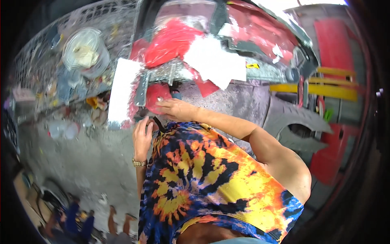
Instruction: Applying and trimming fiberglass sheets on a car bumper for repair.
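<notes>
My right hand (175, 109) reaches across my body to a smooth red piece (157, 97) just in front of my waist. Its fingers are extended and touch the piece's near edge. A watch is on the wrist of my left hand (143, 134), which is raised beside the lower end of that piece. Its fingers are apart, and I see nothing held in them. Between the hands a dark strap or strip (159, 124) shows against my tie-dyed shirt. A bright white sheet (122, 91) with a ragged right side hangs left of the red piece. What lies under my right palm is hidden.
Red film (172, 42) and white paper (215, 59) cover the bench in front of me. A clear bucket (86, 53) stands among clutter at left. A grey car fender (298, 122) and yellow bars (313, 91) are at right. People's legs (79, 219) show at lower left.
</notes>
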The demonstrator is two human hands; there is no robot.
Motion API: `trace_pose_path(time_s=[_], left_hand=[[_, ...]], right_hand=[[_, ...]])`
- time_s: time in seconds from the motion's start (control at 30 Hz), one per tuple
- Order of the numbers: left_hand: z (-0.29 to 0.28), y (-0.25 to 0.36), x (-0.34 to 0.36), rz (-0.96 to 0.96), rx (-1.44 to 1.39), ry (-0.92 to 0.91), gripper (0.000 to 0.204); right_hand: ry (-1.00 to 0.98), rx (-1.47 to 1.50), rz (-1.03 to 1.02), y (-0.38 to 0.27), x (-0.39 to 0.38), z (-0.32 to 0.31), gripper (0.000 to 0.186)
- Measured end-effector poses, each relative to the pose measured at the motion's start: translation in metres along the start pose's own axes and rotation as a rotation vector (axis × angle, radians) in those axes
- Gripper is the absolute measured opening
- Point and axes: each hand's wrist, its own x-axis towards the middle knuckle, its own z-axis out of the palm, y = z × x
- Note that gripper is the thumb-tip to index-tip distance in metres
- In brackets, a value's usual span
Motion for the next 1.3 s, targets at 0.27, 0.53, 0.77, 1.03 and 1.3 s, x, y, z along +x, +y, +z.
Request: trace_pose_path(time_s=[0.27,0.53,0.77,1.03,1.3], left_hand=[[-0.014,0.019,0.042,-0.016,0.052,-0.034,0.026],[0.105,0.1,0.076,0.07,-0.08,-0.071,0.025],[0.109,0.126,0.079,0.129,-0.037,-0.161,0.034],[0.079,0.128,0.08,0.085,-0.031,0.105,0.043],[0.021,0.112,0.132,0.062,0.097,-0.164,0.023]], right_hand=[[0.258,0.05,0.759,0.092,-0.1,-0.05,0.034],[0.385,-0.429,0.586,0.239,-0.115,-0.125,0.083],[0.384,-0.453,0.538,0.213,-0.083,-0.142,0.044],[0.286,-0.231,0.584,0.108,-0.078,-0.194,0.023],[-0.553,0.455,0.035,0.086,0.018,-0.185,0.023]])
